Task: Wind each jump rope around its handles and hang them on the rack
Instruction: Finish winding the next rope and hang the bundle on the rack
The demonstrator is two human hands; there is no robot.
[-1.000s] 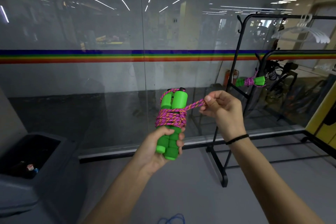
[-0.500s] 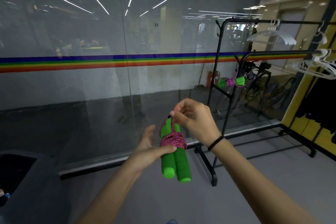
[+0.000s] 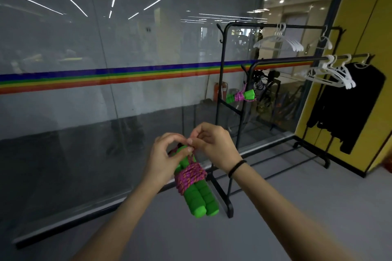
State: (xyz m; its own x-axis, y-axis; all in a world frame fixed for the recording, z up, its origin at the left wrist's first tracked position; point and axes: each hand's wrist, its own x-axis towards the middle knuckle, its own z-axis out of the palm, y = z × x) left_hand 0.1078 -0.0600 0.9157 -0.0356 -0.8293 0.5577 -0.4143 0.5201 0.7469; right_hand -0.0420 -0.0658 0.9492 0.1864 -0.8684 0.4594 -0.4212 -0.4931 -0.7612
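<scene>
To the left of the rack (image 3: 221, 78), the glass wall (image 3: 84, 123) with its rainbow stripe (image 3: 106, 78) runs across the background. In front of the rack and a little left of its near post, the left hand (image 3: 163, 159) curls its fingers around the top of the jump rope (image 3: 192, 178) and pinches there with thumb and fingertips. The two green handles lie side by side and hang downward, tilted, with the pink cord wound thickly around their middle. The right hand (image 3: 214, 146) meets the left at the top of the bundle, its thumb and forefinger pinching the last short run of cord. Exactly how that end is threaded cannot be told, since the fingers cover it.

On the rack's side post a second jump rope (image 3: 240, 96) already hangs, wound. White hangers (image 3: 331, 74) and a black garment (image 3: 347, 104) hang from the rails further right.

The step in hand looks like securing the loose end, with winding essentially finished. The next move probably calls for keeping the cord taut so the wraps do not slacken. The bundle would then go up to a free hook on the rack, near the hung one.
</scene>
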